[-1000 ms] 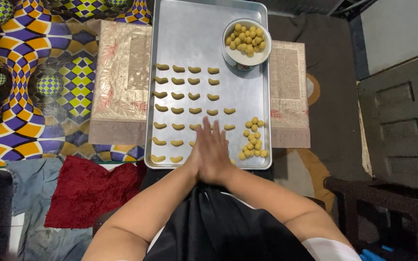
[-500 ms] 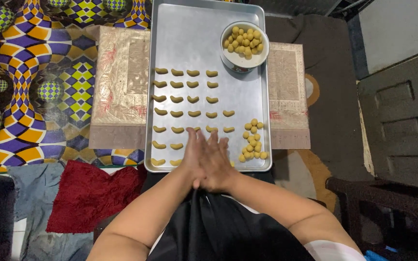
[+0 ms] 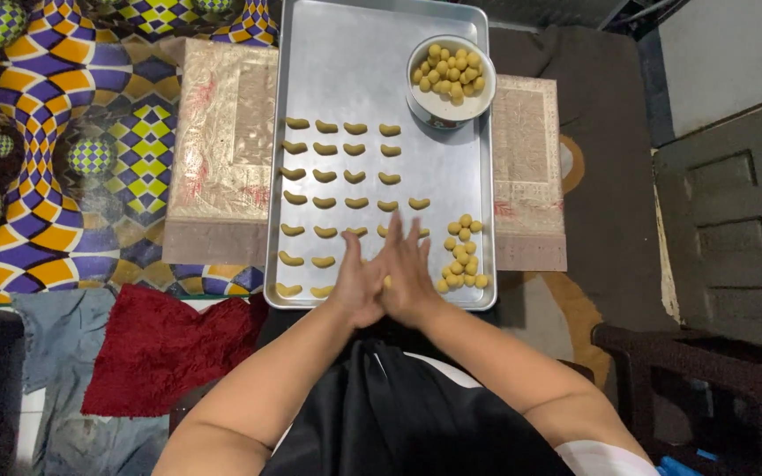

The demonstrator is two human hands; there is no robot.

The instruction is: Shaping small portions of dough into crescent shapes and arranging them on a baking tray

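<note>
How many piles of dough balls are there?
2: one heap in the bowl at the tray's far right corner, one loose pile on the tray beside the right hand. The hands may hide more.

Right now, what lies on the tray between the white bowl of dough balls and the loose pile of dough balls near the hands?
In the head view, between the white bowl and the loose pile, only bare tray shows; the nearest crescent piece sits just left of that stretch.

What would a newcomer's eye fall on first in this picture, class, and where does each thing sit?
The long metal baking tray in the middle, with rows of small curved dough pieces across it. At its near edge the left hand and right hand are pressed palm to palm. A white bowl of yellow dough balls sits at the tray's far right corner.
</note>
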